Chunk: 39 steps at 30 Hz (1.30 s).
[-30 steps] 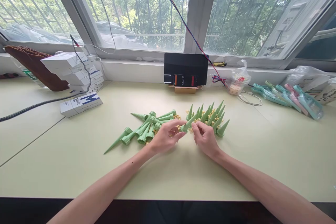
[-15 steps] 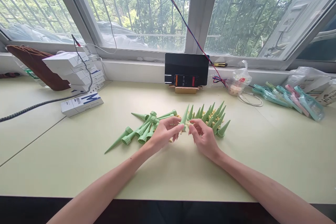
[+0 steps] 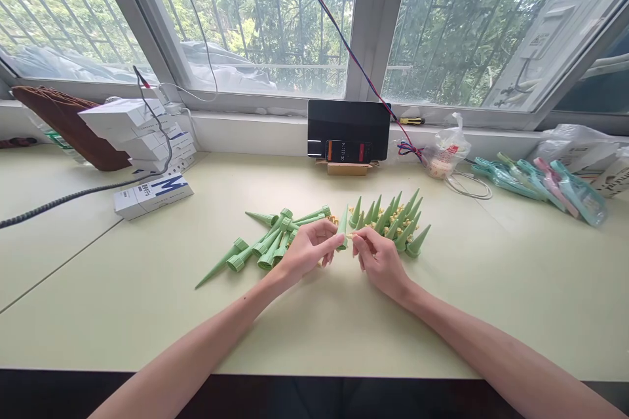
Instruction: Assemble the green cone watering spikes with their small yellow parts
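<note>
Left hand (image 3: 310,250) pinches green spike (image 3: 343,221) — right hand (image 3: 381,255) curled alongside

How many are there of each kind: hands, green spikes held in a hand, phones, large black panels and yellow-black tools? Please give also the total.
Hands: 2 (left hand, right hand)
Held green spike: 1, in the left hand
Phone: 1
Large black panel: 1
Yellow-black tool: 1
Total: 6
</note>
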Tool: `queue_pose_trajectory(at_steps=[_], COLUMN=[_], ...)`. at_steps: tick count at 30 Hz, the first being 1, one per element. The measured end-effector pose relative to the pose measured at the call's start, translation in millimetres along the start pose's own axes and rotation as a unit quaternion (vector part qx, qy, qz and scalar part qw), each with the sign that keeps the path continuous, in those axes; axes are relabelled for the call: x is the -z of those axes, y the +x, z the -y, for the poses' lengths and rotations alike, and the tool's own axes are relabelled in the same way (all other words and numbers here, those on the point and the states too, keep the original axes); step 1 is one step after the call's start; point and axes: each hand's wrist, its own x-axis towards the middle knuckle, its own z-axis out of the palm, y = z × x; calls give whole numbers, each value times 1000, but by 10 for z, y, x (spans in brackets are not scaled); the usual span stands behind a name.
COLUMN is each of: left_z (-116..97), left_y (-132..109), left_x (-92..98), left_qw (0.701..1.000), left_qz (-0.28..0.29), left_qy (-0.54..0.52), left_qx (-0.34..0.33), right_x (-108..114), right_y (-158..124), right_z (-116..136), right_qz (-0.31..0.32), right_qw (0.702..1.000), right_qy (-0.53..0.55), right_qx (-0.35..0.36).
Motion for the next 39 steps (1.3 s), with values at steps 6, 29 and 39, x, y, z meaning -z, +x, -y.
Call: queue_pose_trajectory(at_steps=[6,29,39], left_z=[-3,108,71], left_y=[-8,-6,-8], left_x=[4,0,-21], left_qw=[1000,993,997], left_qz=[7,-1,-20], left_qy=[28,113,66], left_qx=[-6,-17,-22], right_x=[-3,-54,-35], right_y=[-2,8,-1], right_z=[-1,-31,0], right_qz=[-2,-1,-11], right_qw=[1000,992,998], right_qy=[-8,117,54], right_qx=[-1,-54,-29])
